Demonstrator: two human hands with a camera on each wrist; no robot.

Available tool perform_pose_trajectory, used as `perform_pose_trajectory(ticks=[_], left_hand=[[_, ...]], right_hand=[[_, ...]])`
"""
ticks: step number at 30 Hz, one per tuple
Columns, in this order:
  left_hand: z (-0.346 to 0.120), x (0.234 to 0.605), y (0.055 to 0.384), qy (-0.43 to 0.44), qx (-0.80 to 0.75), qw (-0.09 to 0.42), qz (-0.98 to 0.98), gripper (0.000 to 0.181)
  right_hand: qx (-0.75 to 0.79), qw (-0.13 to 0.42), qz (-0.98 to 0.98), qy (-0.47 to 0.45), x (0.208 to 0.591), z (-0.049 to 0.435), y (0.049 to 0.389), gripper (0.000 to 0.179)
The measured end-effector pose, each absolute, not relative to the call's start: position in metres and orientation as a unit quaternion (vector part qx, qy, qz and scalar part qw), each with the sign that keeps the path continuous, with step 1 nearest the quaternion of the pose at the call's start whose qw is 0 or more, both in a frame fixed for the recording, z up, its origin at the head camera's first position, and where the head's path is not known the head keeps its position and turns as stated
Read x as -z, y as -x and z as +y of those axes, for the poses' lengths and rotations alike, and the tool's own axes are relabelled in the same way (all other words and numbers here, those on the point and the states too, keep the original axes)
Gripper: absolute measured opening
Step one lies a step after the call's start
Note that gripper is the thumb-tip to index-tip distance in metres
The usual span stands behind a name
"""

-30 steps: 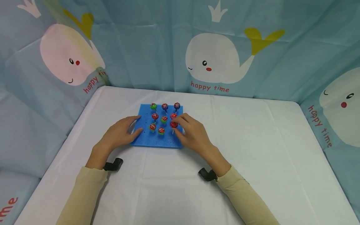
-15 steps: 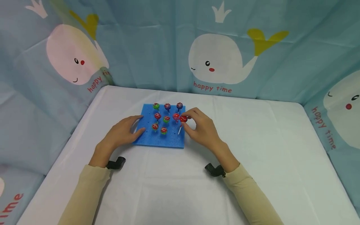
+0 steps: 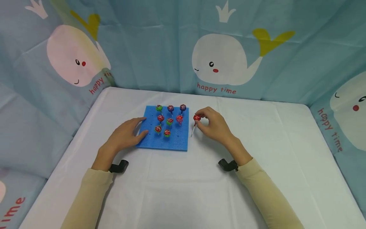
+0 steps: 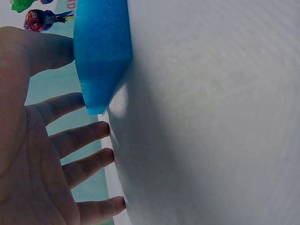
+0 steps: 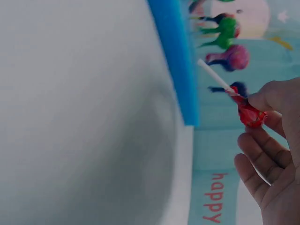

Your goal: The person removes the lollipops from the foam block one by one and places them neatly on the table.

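My right hand (image 3: 216,126) pinches a red-wrapped lollipop (image 3: 197,117) by its head, just off the right edge of a blue foam board (image 3: 178,143). The lollipop's white stick (image 5: 215,76) points down and stays free of the fingers. In the head view my left hand (image 3: 123,135) rests at the board's left edge, thumb and index finger spread along it. Its fingers (image 4: 79,136) look nearly straight in the left wrist view. Several lollipops stand upright in the foam, among them a green one (image 3: 159,108), a pink one (image 3: 179,119) and a dark one (image 3: 183,107).
Small holes show in the foam near the left hand and at the front right. The board lies on a white-covered table (image 3: 257,143). Behind it hangs a blue curtain (image 3: 160,47) printed with whales. A black wrist camera (image 3: 119,166) sits under the left wrist.
My right hand has lifted the red lollipop out of the front right of the board and carried it rightward past the edge. The left hand has stayed at the board.
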State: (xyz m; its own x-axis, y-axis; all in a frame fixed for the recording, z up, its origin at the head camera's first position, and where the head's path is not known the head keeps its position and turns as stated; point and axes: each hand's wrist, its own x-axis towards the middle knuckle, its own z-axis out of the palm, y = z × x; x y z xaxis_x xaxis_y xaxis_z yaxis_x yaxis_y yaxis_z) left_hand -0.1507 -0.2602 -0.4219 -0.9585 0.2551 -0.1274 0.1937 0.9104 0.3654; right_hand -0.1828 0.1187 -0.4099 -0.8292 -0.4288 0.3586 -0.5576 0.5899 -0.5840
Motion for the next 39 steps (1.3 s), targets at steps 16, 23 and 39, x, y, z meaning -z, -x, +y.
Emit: perform_pose_trajectory(ticks=[16,23,39], left_hand=[[-0.26,0.415,0.148,-0.113,-0.179,0.075,0.974,0.071],[-0.26,0.419,0.148,-0.113,-0.181,0.073,0.974,0.072],[-0.258,0.42,0.148,-0.113,-0.176,0.081,0.974,0.071]], right_hand=[[-0.324,0.04,-0.907,-0.266,0.427,0.119,0.201,0.021],[-0.321,0.081,-0.915,-0.23,0.424,0.116,0.203,0.011],[-0.313,0.016,-0.929,-0.198,0.417,0.119,0.214,0.024]])
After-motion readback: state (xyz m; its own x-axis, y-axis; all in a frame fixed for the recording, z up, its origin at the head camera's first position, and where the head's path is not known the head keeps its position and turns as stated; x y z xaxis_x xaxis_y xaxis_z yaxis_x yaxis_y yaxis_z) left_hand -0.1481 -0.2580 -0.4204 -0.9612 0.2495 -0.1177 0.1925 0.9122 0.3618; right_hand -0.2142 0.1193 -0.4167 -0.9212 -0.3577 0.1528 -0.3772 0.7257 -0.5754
